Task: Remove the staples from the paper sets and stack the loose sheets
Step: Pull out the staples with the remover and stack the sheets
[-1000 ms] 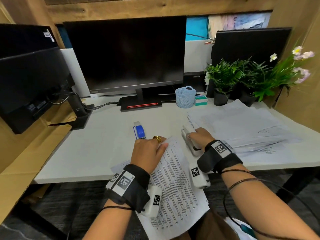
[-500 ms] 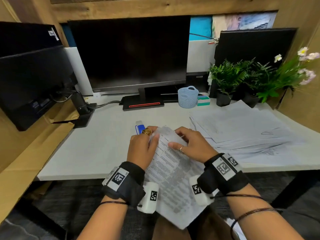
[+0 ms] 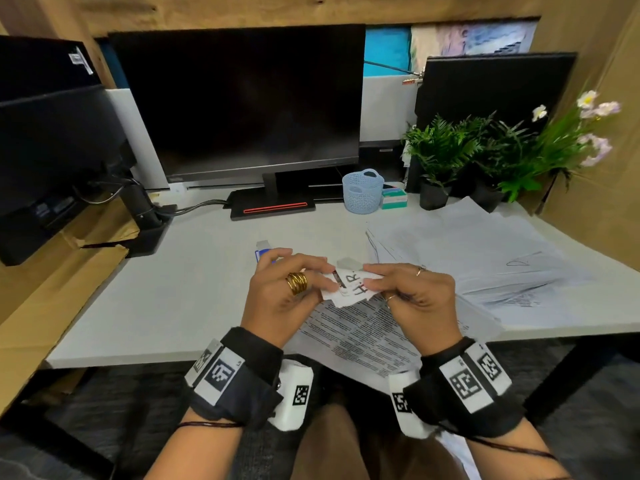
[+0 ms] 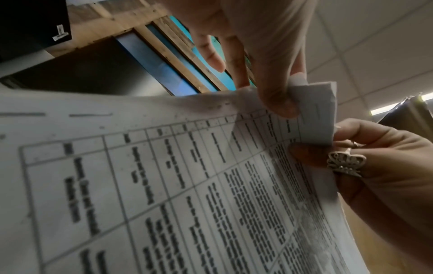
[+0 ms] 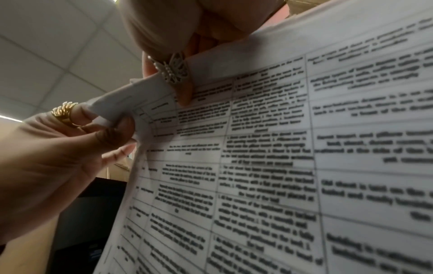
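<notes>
While a wide, loose spread of sheets (image 3: 485, 258) is already laid on the right of the surface (image 3: 180, 292), one printed paper set (image 3: 360, 334) is held up over the near edge, so the task is judged to be partway through: some sheets appear separated, though they are fanned rather than squared into a stack. Whether a staple is present in the held set cannot be told; none is made out in any view.

The folded top corner (image 3: 349, 287) of the set is pinched by both hands. It is gripped by the left hand (image 3: 284, 296) between thumb and curled fingers, and by the right hand (image 3: 419, 299) between thumb and forefinger, so both grips are narrow and closed on paper.

The set's long axis is seen to run from that raised far corner down and toward the person, slightly to the right, its lower end hanging past the edge of the surface. Its printed face is turned downward toward the wrist cameras, with handwritten letters showing on the folded corner.

A blue and white tool (image 3: 265, 252), possibly a stapler or remover, is left lying just beyond the left hand.
</notes>
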